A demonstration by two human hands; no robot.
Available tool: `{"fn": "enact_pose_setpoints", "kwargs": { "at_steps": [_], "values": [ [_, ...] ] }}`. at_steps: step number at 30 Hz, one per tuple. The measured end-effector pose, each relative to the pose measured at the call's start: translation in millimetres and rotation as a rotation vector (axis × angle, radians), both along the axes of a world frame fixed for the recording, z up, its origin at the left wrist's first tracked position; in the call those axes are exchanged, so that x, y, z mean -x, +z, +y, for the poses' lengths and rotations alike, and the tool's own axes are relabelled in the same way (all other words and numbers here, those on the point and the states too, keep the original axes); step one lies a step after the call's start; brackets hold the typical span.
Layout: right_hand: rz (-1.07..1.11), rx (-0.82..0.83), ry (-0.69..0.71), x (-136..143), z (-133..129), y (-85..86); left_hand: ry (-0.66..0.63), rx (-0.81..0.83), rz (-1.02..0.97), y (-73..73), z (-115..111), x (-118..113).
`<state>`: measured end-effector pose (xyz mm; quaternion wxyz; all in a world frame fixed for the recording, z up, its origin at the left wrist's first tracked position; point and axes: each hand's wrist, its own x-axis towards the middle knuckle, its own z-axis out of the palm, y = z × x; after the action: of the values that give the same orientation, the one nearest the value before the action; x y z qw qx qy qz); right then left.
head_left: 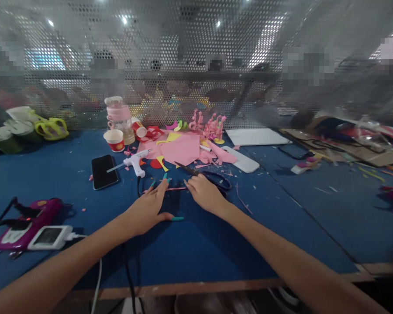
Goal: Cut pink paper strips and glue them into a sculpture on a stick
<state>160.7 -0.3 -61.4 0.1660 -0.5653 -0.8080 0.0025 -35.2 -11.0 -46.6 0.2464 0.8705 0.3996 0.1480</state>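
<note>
My left hand (150,210) lies low over the blue table with its fingers spread and long teal nails showing. Its fingertips touch a thin pink paper strip (177,189). At the strip's other end is my right hand (207,194), fingers curled together; its fingertips are partly hidden but seem to hold the strip down. Scissors (224,178) with dark blue handles lie just beyond the right hand, partly covered by it, blades pointing left. Beyond both hands is a heap of pink paper (181,149). A white glue gun (136,163) rests past the left hand.
A black phone (104,172), a purple power strip (46,216) and a white power bank (49,237) lie left. Paper cups (114,140), a bottle (119,117) and pink curled paper pieces (212,126) stand behind. A perforated metal screen (183,48) closes the back.
</note>
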Motion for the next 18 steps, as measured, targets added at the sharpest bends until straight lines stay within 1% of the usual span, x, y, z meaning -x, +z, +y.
{"fn": "enact_pose_setpoints", "kwargs": {
  "at_steps": [4,7,9,10,12,15,18],
  "values": [
    [0.088,-0.084,-0.069,-3,-3,-0.8,0.037,0.056,0.001,2.6,2,-1],
    [0.190,-0.223,-0.117,-9,-6,1.8,0.036,0.047,-0.021,1.1,3,-1],
    [0.263,-0.311,-0.089,-12,-9,5.2,0.021,0.025,-0.043,-0.3,3,-1],
    [0.305,-0.323,-0.047,-12,-11,6.9,0.017,0.014,-0.044,-0.7,3,-1],
    [0.384,-0.266,0.078,-12,-15,9.5,0.018,-0.007,0.004,-0.1,2,-2],
    [0.407,-0.080,0.257,-8,-21,9.4,0.013,-0.058,0.145,2.1,1,-4],
    [0.345,0.030,0.305,-4,-22,5.3,-0.009,-0.125,0.233,2.4,0,-5]
  ]
}}
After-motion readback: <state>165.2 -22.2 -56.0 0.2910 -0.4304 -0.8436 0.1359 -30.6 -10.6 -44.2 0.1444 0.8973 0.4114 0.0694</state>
